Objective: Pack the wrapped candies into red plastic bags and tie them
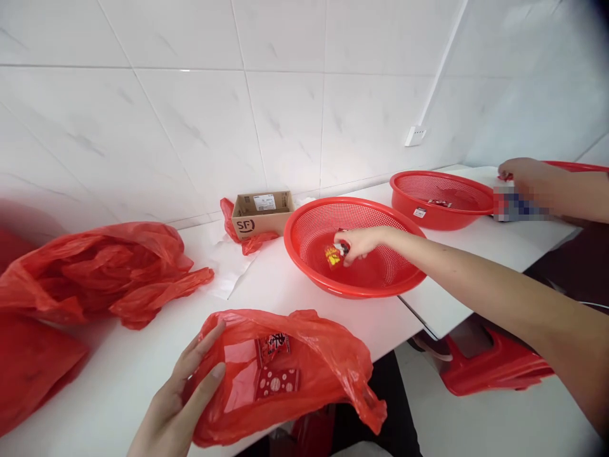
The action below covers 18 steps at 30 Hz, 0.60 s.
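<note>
My right hand (359, 244) reaches into a red perforated plastic basket (309, 279), its fingers closed on a small red-and-yellow snack packet (334, 255). Low in front, my left hand (183, 393) holds the left side of a red plastic bag (323, 362), thumb and forefinger spread at its mouth. Inside the bag lie a red packet with dark lettering (275, 344) and a red packet with pale round spots (278, 383). Part of the basket's inside is hidden behind my right hand and forearm.
A cardboard box (264, 223) stands by the tiled wall. Crumpled red bags (118, 273) lie left. Another red basket (438, 219) holds a packet (440, 203). At the far right is another person's hand (528, 178). A red stool (495, 362) stands below the table.
</note>
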### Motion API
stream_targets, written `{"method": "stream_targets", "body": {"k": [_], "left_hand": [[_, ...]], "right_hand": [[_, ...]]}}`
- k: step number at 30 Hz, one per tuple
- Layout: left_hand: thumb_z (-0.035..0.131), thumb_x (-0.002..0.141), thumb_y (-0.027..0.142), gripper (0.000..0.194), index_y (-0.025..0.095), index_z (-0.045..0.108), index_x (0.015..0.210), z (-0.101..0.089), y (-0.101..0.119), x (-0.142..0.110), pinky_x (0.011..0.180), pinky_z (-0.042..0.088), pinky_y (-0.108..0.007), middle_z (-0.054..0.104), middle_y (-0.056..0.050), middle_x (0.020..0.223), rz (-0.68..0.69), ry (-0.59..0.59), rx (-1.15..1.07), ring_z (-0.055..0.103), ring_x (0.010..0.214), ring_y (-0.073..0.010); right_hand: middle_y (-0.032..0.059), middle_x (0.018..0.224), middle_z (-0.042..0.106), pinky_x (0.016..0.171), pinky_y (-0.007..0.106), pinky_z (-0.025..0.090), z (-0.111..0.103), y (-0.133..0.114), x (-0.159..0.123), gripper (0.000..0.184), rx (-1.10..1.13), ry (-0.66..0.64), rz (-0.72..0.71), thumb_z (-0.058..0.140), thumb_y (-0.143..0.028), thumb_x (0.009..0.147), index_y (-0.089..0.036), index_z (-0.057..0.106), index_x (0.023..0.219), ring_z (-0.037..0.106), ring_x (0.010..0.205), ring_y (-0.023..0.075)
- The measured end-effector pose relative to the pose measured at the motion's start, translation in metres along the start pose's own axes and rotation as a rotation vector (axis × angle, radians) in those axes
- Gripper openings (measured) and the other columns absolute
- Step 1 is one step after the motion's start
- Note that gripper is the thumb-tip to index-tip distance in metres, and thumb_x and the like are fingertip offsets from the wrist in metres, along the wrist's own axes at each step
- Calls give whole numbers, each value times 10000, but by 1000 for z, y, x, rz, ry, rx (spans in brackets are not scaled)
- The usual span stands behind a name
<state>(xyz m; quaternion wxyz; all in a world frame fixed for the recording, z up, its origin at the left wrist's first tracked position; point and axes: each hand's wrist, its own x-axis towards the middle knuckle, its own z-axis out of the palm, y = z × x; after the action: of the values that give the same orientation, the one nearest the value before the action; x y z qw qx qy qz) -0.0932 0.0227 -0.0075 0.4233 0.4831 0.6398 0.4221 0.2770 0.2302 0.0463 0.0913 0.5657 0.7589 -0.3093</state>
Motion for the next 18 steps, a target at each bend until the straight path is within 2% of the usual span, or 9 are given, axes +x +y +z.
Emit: {"method": "stream_targets", "body": {"k": [3, 4, 6, 8, 9, 11, 13, 15, 18], "left_hand": [[658, 773, 550, 613, 389, 529, 1350, -1, -1, 0, 1176, 218, -482, 423, 29, 1512, -37, -30, 35, 322, 1416, -291], [665, 771, 542, 639, 367, 515, 1367, 0, 0, 0, 1169, 240, -485, 437, 6, 1504, -40, -32, 14, 355, 1398, -301], [683, 761, 518, 712, 313, 473, 1409, 3, 5, 0, 1130, 323, -498, 454, -47, 1492, -59, -47, -68, 419, 1353, -336], [702, 745, 489, 790, 270, 418, 1448, 7, 12, 0, 1057, 421, -501, 467, -92, 1479, -98, -73, -186, 482, 1296, -367], [709, 739, 469, 810, 260, 400, 1458, 8, 16, -1, 1024, 457, -490, 475, -102, 1471, -118, -76, -235, 509, 1269, -371], [715, 735, 423, 789, 257, 419, 1447, 9, 22, -2, 1008, 479, -434, 485, -89, 1465, -130, -58, -279, 524, 1260, -346], [705, 743, 376, 725, 255, 466, 1417, 7, 23, -2, 1038, 452, -370, 479, -63, 1473, -104, -37, -264, 487, 1303, -309], [681, 764, 351, 688, 258, 471, 1412, 5, 20, 2, 1063, 424, -378, 469, -58, 1481, -84, -63, -256, 464, 1324, -300], [647, 797, 324, 657, 285, 450, 1422, 4, 10, 11, 1087, 383, -461, 459, -59, 1489, -67, -75, -254, 482, 1306, -316]], "right_hand": [[57, 1076, 566, 633, 236, 535, -3, -47, -34, 572, 411, 87, -262, 737, -410, 743, -207, 439, 1187, 624, 734, 114], [49, 1057, 571, 645, 238, 542, 1, -66, -46, 550, 542, 47, -362, 723, -399, 769, -215, 435, 1200, 626, 736, 111], [33, 1005, 587, 602, 231, 541, 19, -105, -67, 529, 720, -158, -520, 713, -380, 789, -222, 423, 1202, 628, 689, 103], [48, 1072, 603, 582, 252, 548, 50, -135, -77, 586, 754, -488, -547, 726, -391, 776, -230, 382, 1222, 643, 666, 113], [45, 1024, 622, 577, 262, 546, 68, -144, -76, 588, 726, -544, -536, 701, -435, 789, -220, 369, 1224, 646, 661, 126], [56, 971, 642, 626, 300, 544, 100, -150, -66, 573, 487, -367, -468, 692, -467, 782, -194, 412, 1201, 659, 734, 175], [105, 1008, 650, 701, 349, 532, 123, -143, -50, 479, 150, -16, -388, 663, -403, 812, -165, 475, 1182, 661, 850, 240], [160, 1100, 635, 742, 389, 517, 135, -133, -35, 406, -129, 236, -338, 607, -307, 853, -136, 508, 1208, 652, 930, 292], [199, 1163, 619, 730, 402, 515, 142, -126, -29, 491, -319, 357, -330, 586, -306, 877, -107, 481, 1314, 653, 954, 328]]}}
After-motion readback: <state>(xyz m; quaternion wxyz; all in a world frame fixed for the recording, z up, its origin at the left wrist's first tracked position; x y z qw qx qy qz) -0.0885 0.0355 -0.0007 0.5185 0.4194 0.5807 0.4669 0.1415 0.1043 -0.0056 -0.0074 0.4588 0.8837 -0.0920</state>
